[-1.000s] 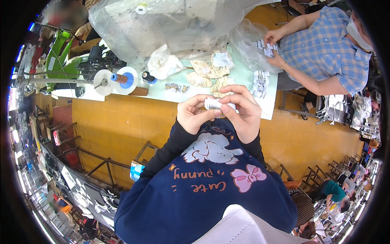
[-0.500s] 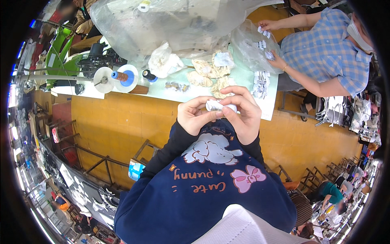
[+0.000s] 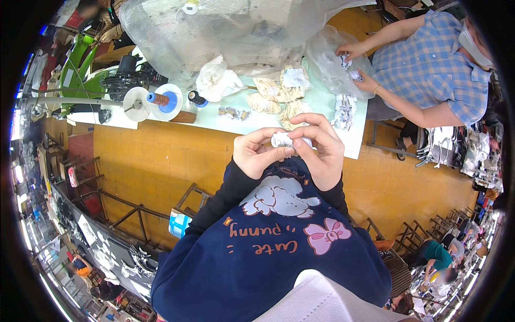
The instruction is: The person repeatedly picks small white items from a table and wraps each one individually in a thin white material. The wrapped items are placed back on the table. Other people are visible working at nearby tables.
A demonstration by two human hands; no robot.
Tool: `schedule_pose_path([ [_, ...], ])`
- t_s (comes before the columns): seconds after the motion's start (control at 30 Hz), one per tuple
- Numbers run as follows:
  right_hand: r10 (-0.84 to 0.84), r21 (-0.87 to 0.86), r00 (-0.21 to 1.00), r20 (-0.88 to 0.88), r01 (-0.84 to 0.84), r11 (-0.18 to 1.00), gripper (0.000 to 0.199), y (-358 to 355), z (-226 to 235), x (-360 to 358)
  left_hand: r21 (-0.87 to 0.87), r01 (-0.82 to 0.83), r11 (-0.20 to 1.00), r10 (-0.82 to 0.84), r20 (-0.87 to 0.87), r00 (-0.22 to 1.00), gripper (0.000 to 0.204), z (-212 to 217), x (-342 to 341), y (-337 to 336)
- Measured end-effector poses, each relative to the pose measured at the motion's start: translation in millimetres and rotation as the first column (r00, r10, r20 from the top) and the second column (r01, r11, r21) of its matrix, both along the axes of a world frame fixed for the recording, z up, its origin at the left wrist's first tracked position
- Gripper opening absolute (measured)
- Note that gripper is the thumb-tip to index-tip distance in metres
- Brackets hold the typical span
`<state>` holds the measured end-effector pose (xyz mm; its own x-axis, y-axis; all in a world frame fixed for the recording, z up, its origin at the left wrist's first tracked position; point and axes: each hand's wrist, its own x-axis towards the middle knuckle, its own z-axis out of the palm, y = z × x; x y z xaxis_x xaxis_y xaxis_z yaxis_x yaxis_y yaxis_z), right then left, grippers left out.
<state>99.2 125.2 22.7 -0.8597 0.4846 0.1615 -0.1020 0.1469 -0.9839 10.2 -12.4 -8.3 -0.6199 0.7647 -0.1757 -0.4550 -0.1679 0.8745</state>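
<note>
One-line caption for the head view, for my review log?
Both hands, left hand and right hand, pinch a small white piece before the table.

We look straight down from the wearer's head through one wide fisheye view, so the navy sweatshirt [image 3: 268,252] fills the lower middle and straight edges bow toward the dark rim. Our left hand [image 3: 256,155] and right hand [image 3: 321,153] sit close, near centre. Beyond the fingertips lies the pale worktable [image 3: 214,115]; farther up and right of them a co-worker's hands [image 3: 357,67] appear small.
</note>
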Motion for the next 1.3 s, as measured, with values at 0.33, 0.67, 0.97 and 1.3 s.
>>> schedule_pose_path([
  [0.33, 0.004, 0.001, 1.000, 0.020, -0.004, 1.000, 0.009, -0.3, 1.2, 1.3, -0.008, -0.003, 1.000, 0.002, -0.005, 1.000, 0.032, 1.9, -0.1, -1.5],
  [0.67, -0.019, -0.151, 1.000, 0.016, 0.021, 0.988, 0.010, -5.4, 2.2, 1.7, 0.017, 0.012, 1.000, -0.011, -0.015, 1.000, 0.032, 0.9, 0.6, -5.2],
  [0.97, 0.006, -0.097, 1.000, 0.010, -0.005, 0.995, 0.014, -7.6, 0.8, 5.5, 0.003, -0.021, 1.000, 0.021, -0.002, 1.000, 0.033, 5.2, 6.1, -5.3],
  [1.3, 0.063, -0.120, 0.998, -0.019, -0.065, 0.991, 0.008, -6.4, 3.4, 6.9, -0.036, -0.030, 0.999, 0.029, -0.044, 0.999, 0.036, 17.2, 7.2, -9.7],
])
